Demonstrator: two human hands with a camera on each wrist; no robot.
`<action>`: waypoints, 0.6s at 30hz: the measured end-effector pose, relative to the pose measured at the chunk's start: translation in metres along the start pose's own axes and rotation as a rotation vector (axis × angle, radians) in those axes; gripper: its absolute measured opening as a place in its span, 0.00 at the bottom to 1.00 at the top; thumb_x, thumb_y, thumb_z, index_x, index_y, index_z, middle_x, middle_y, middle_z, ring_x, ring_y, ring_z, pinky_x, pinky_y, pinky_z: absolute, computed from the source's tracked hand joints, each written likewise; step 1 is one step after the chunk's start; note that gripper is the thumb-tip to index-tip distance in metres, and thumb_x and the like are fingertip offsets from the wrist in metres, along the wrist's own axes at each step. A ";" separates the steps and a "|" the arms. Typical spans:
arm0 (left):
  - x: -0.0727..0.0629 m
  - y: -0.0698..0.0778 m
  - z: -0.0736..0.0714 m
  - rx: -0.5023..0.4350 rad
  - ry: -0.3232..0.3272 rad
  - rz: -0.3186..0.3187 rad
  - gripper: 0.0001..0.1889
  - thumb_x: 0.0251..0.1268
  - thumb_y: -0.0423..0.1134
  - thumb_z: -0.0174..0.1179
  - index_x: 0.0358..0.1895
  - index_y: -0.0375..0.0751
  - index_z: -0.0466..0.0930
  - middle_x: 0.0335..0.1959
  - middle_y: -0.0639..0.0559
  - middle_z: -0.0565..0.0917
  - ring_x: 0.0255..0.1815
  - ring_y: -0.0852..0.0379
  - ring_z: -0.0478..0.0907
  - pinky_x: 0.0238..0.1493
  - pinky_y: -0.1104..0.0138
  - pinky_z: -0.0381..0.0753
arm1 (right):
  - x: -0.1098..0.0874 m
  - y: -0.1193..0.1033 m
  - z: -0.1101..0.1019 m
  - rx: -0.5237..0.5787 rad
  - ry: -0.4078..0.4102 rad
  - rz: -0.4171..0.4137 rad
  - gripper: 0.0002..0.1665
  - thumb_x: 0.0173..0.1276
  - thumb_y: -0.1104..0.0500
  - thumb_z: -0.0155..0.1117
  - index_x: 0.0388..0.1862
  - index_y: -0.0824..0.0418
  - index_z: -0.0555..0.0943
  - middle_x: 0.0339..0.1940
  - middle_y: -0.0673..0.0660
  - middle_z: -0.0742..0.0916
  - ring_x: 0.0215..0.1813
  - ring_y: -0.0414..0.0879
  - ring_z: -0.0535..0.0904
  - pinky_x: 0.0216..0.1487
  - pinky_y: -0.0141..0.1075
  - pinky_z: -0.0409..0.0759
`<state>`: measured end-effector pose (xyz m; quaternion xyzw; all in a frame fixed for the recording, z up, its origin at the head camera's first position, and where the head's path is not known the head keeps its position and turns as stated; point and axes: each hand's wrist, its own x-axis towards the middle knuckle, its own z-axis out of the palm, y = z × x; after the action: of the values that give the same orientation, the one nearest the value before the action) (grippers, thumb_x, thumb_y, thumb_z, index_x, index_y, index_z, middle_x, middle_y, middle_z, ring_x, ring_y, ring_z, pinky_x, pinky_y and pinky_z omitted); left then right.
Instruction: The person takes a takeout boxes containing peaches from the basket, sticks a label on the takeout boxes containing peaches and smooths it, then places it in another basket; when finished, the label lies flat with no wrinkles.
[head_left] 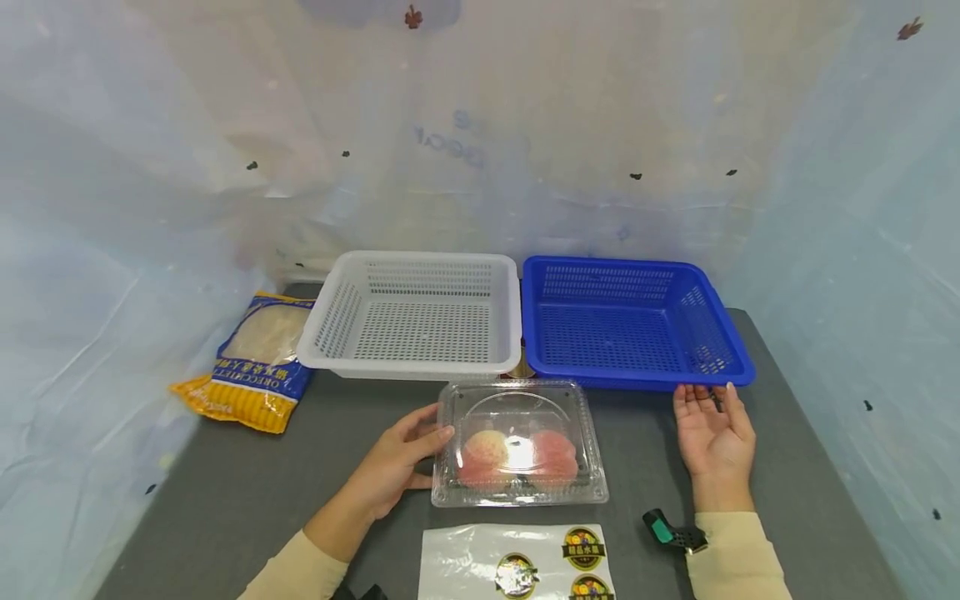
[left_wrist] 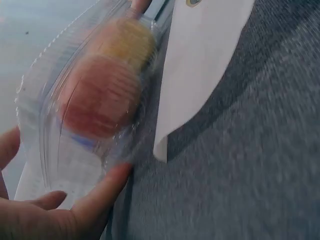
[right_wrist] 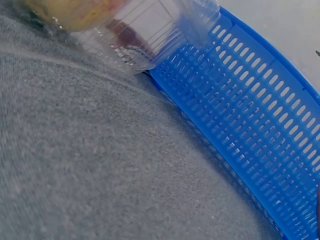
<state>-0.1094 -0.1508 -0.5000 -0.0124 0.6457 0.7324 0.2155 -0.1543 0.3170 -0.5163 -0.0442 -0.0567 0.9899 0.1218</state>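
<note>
A clear plastic clamshell box (head_left: pixel 558 408) with peaches (head_left: pixel 553 458) inside lies on the grey table in front of two baskets. My left hand (head_left: pixel 393 458) grips its left end; in the left wrist view the fingers and thumb (left_wrist: pixel 107 187) are spread around that end. My right hand (head_left: pixel 716 450) lies palm up at the front right corner of the blue basket (head_left: pixel 637 379), its fingertips at the rim. Where those fingertips meet the basket is partly hidden. Only a sliver of a finger shows in the right wrist view.
Left of the blue basket stands a white basket (head_left: pixel 420 367). A blue and yellow pasta bag (head_left: pixel 258 362) lies at the far left. A sheet of round fruit stickers (head_left: pixel 465 562) lies near the front. Between the baskets a small brass-coloured object (head_left: pixel 522 365) is partly hidden.
</note>
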 end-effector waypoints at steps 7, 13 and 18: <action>-0.021 -0.002 -0.014 0.025 -0.011 -0.107 0.44 0.85 0.66 0.53 0.83 0.31 0.61 0.70 0.31 0.74 0.66 0.35 0.75 0.48 0.40 0.88 | -0.003 -0.006 0.002 0.015 0.083 -0.064 0.07 0.83 0.63 0.59 0.52 0.66 0.74 0.51 0.66 0.78 0.51 0.60 0.78 0.57 0.52 0.82; -0.051 -0.006 -0.026 0.145 -0.123 -0.155 0.31 0.87 0.58 0.54 0.63 0.27 0.82 0.61 0.39 0.83 0.63 0.44 0.78 0.49 0.46 0.88 | -0.011 -0.022 0.006 0.119 0.134 -0.091 0.08 0.82 0.62 0.59 0.51 0.66 0.74 0.51 0.67 0.76 0.50 0.61 0.75 0.52 0.54 0.81; -0.067 -0.008 -0.019 0.400 -0.294 -0.059 0.15 0.84 0.48 0.61 0.46 0.41 0.93 0.67 0.45 0.80 0.71 0.41 0.71 0.64 0.48 0.75 | -0.018 -0.030 0.014 0.166 0.086 -0.116 0.10 0.81 0.61 0.60 0.51 0.67 0.74 0.49 0.68 0.76 0.47 0.64 0.74 0.47 0.57 0.79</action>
<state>-0.0506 -0.1883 -0.4908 0.1182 0.7391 0.5772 0.3265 -0.1314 0.3402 -0.4971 -0.0729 0.0282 0.9797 0.1844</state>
